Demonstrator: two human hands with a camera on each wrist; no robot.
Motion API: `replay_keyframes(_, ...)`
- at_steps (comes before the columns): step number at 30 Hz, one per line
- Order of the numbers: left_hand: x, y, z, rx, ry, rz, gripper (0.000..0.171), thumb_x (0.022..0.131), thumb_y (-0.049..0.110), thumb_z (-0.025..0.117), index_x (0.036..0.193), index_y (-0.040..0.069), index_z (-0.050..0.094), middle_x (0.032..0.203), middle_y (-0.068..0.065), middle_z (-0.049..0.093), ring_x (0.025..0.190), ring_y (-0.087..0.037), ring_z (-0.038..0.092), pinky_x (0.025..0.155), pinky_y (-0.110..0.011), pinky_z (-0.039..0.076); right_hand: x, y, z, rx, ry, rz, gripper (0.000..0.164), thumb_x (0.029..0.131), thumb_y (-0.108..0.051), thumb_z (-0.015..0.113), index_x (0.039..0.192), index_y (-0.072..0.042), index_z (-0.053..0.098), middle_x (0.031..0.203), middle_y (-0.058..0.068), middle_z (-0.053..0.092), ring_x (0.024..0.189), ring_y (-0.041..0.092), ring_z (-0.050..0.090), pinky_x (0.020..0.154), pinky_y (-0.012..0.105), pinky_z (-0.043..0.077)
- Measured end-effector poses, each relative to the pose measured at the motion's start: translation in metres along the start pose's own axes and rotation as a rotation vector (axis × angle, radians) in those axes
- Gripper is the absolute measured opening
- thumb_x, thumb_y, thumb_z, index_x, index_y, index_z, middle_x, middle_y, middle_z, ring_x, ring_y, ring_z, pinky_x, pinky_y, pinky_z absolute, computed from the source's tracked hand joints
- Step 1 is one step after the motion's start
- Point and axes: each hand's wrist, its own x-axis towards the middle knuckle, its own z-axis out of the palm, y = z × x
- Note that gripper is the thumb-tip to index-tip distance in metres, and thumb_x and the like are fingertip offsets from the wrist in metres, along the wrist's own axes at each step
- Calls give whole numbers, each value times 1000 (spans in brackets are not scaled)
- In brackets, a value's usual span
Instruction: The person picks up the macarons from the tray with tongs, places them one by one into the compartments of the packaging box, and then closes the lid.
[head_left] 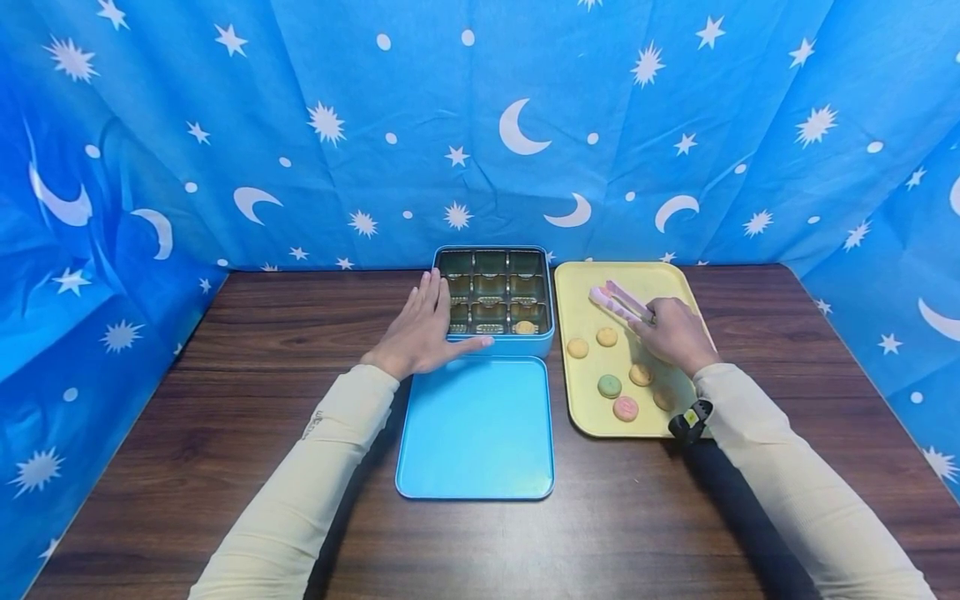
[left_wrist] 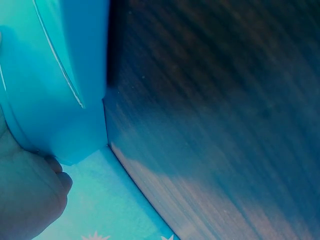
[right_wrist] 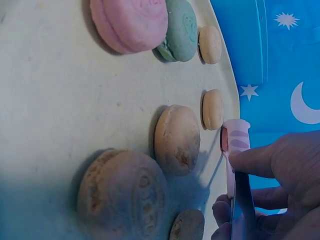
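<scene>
Right hand grips tongs over the tray while left hand steadies against the box

The person's left hand [head_left: 420, 329] lies against the blue box [head_left: 510, 346] at its near left corner, unclenched, the fingers straight along the left wall and the thumb stretched across the near side. Inside the box is a divided insert [head_left: 491, 287] with three rows of three compartments; a yellow macaron [head_left: 524, 328] sits in the near right one. The blue lid [head_left: 476, 433] lies flat on the wooden surface [head_left: 622, 525], just on the near side of the box.

To the right of the box stands the yellow tray [head_left: 573, 292]. Above its far part, the right hand [head_left: 675, 333] grasps pink tongs [head_left: 618, 306], whose tips point left and far. Something reddish shows at the tips, but whether it is a macaron cannot be told.

On the tray, a pink macaron [head_left: 626, 408] lies at the near side, touching or nearly touching a green macaron [head_left: 609, 386]. Several tan macarons [head_left: 607, 337] lie around them, some beneath the right arm. A blue curtain [head_left: 420, 92] with white moons and stars hangs behind.
</scene>
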Motion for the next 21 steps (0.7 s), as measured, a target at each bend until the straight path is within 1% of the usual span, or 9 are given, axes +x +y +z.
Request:
replay_keyframes(7,2,-3,2,5,0,1,127,84,86,47,160,-3,-3,167,-18,-16,154,-30,-13,124,-44,-4,0,1,-1,-2,3,-13,27,98,-18,65,94,9,65,75,14,58,67,29,53,56,36,42)
replay_keyframes(9,2,-2,1,4,2,5,126,85,84,47,159,-4,-2,167,-19,-15,154,-30,-13,124,-45,-3,0,0,-2,-1,9,-19,26,97,-17,65,94,9,65,75,15,58,67,29,53,57,37,42)
replay_keyframes(16,-1,1,-1,10,-3,5,124,86,82,49,159,-4,-2,167,-19,-14,154,-30,-13,124,-45,-3,-4,-1,-8,17,24,-14,26,97,-16,65,99,10,65,80,15,56,71,29,51,60,38,40)
replay_keyframes(21,0,0,0,7,-4,0,125,85,84,47,160,-3,-3,167,-19,-15,154,-28,-16,124,-45,-3,-8,-5,-11,28,32,-20,25,99,-18,64,96,7,63,82,16,55,72,30,51,59,38,40)
